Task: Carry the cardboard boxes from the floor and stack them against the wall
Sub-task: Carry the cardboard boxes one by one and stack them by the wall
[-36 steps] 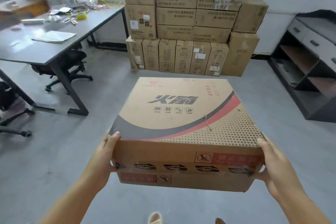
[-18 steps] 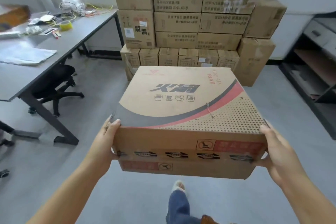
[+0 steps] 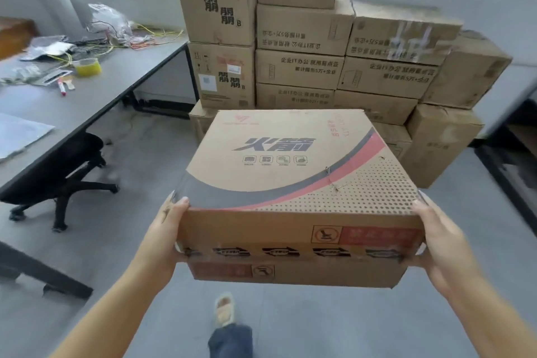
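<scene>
Carrying printed box (image 3: 293, 183) toward far stack (image 3: 305, 46) at wall; left hand (image 3: 164, 232), right hand (image 3: 441, 244) gripping sides, fingers curled underneath; placing remaining.

Office storeroom: grey counter (image 3: 96, 87) strewn with cables, black swivel chair (image 3: 62, 180), stacked cartons (image 3: 299, 29) against white wall, window.

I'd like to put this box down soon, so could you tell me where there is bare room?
Bare floor lies between the desk and the stacked boxes, and right of the carried box before the shelf. The desk's far end is cluttered.
</scene>
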The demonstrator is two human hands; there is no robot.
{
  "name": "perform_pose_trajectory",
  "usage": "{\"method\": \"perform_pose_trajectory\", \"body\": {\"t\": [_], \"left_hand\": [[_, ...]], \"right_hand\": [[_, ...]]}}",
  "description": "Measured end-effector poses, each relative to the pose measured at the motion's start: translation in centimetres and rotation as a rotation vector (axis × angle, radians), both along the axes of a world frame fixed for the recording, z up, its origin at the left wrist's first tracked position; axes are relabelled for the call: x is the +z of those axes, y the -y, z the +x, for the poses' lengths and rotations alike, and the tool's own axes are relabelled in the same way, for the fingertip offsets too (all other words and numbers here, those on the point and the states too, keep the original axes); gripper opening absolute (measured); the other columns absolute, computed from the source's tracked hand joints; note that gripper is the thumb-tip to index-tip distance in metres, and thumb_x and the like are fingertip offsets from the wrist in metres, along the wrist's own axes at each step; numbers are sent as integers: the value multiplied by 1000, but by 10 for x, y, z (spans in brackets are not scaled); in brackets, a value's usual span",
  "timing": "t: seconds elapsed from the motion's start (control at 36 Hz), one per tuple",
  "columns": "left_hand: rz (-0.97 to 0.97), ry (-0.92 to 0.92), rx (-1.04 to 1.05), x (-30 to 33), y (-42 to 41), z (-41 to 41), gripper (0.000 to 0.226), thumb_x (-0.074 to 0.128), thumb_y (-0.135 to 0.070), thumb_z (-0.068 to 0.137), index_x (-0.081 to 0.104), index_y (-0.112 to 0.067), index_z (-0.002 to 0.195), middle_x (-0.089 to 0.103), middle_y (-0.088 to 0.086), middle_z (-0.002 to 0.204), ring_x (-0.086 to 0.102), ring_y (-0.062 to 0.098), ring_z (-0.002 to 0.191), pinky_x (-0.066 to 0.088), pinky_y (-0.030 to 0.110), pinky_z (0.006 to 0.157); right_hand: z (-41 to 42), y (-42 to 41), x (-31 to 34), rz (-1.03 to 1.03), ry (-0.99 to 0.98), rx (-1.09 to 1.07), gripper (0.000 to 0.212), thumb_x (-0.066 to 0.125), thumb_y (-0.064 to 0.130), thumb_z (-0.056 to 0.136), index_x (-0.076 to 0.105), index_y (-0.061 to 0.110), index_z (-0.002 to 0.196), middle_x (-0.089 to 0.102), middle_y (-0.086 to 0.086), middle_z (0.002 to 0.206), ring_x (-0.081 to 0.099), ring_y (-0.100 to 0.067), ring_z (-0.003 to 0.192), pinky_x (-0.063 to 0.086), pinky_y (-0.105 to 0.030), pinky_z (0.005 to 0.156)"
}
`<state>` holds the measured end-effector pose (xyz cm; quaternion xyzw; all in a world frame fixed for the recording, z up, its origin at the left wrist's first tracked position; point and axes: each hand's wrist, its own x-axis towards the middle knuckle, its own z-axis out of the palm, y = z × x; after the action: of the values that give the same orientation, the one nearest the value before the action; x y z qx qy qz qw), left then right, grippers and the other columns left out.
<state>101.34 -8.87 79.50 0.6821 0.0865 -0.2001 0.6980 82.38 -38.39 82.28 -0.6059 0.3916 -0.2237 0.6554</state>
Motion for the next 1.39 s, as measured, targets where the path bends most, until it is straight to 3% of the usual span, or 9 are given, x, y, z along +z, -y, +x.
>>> {"method": "perform_pose_trajectory", "body": {"t": [0.22, 0.5, 0.61, 0.72, 0.83, 0.92, 1.0, 1.14, 1.39], "left_hand": [[-16, 26, -36, 6, 72, 155, 18, 44, -33, 99, 48, -39, 82, 47, -15, 91, 46, 2, 81, 48, 60, 85], [-138, 174, -159, 62, 164, 369, 17, 46, -35, 97, 59, -40, 105, 60, -7, 98, 57, 14, 87, 51, 55, 78], [-271, 234, -207, 92, 212, 429, 30, 46, -35, 97, 57, -35, 124, 67, -8, 98, 61, 17, 89, 54, 49, 70], [-354, 332, -258, 126, 268, 485, 33, 47, -40, 95, 52, -41, 128, 63, -9, 116, 58, 16, 102, 54, 41, 58], [-444, 404, -233, 162, 325, 540, 37, 51, -38, 94, 51, -39, 130, 62, -3, 121, 60, 19, 101, 55, 50, 72], [-511, 510, -219, 194, 365, 577, 32, 52, -35, 94, 56, -39, 126, 67, -3, 114, 64, 17, 90, 53, 47, 75], [-541, 617, -199, 228, 403, 614, 31, 53, -34, 94, 57, -40, 124, 70, -12, 101, 67, 7, 82, 53, 49, 78], [-587, 679, -170, 285, 467, 680, 31, 49, -31, 95, 56, -30, 125, 68, -8, 99, 69, 4, 74, 58, 42, 57], [-526, 713, -77, 343, 549, 787, 38, 49, -37, 96, 47, -30, 132, 50, -2, 126, 51, 11, 106, 56, 46, 59]], "right_hand": [[146, 57, -13, -5, 9, -78, 34, 40, 29, 100, 56, 39, 129, 70, 17, 97, 68, 2, 66, 55, -44, 63], [323, 132, 44, -81, 187, -155, 32, 39, 27, 100, 61, 37, 122, 72, 7, 105, 67, -19, 91, 52, -38, 62], [374, 183, 80, -181, 241, -154, 33, 38, 31, 100, 61, 44, 119, 70, 8, 111, 65, -24, 105, 51, -56, 82], [425, 237, 124, -254, 316, -203, 32, 38, 28, 100, 63, 42, 113, 74, 15, 90, 70, -14, 78, 53, -41, 61], [478, 294, 164, -275, 420, -200, 27, 40, 29, 98, 65, 36, 105, 72, 8, 92, 68, -18, 79, 52, -37, 51], [520, 337, 193, -291, 519, -169, 24, 40, 28, 99, 63, 30, 104, 71, 4, 99, 67, -17, 89, 57, -48, 66], [562, 381, 224, -302, 571, -178, 20, 43, 30, 98, 62, 24, 96, 69, 3, 90, 67, -9, 68, 55, -48, 65], [636, 451, 276, -351, 705, -157, 27, 42, 26, 98, 61, 25, 117, 67, 8, 95, 63, -10, 86, 57, -49, 67], [760, 539, 337, -425, 741, -79, 30, 41, 27, 97, 62, 38, 115, 68, 20, 91, 64, -5, 89, 54, -45, 68]]}}
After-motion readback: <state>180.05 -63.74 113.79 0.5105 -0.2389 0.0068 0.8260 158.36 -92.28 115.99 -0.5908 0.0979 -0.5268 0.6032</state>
